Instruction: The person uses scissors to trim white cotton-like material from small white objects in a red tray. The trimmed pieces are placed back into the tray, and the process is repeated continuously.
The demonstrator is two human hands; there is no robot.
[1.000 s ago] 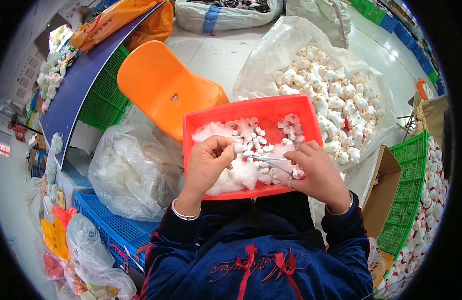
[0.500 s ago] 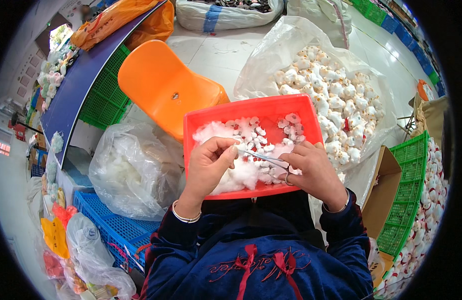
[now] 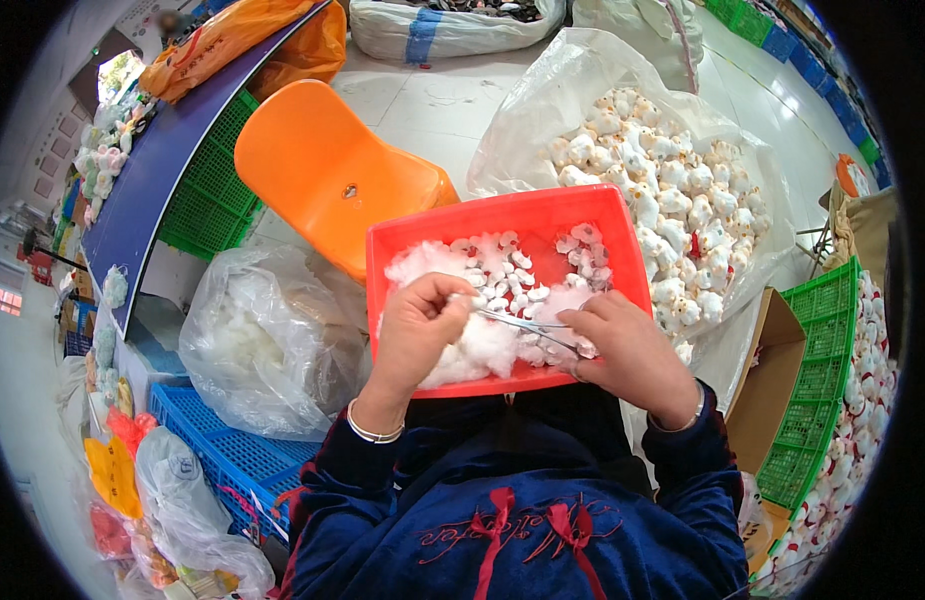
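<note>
My left hand [image 3: 422,325] is over the left part of a red plastic tub [image 3: 630,255], thumb and forefinger pinched on a small white piece [image 3: 473,297] mostly hidden by the fingers. My right hand [image 3: 627,345] grips slim, scissor-like metal forceps [image 3: 527,323] by the ring handles, which stand spread. Their tips reach the white piece at my left fingertips. Beneath my hands, the tub holds white stuffing fluff [image 3: 482,352] and several small white pieces with grey parts [image 3: 497,268].
An orange chair [image 3: 332,165] stands beyond the tub. Right of it, a clear bag [image 3: 522,120] holds many white stuffed pieces [image 3: 672,190]. Left lie a clear bag of stuffing [image 3: 267,340] and a blue crate [image 3: 217,430]. A cardboard box [image 3: 767,385] and green crate [image 3: 817,385] flank my right arm.
The forceps' handles have spread wider and my right fingers have shifted on them, the hand moving slightly down. My left hand keeps its pinch in almost the same spot.
</note>
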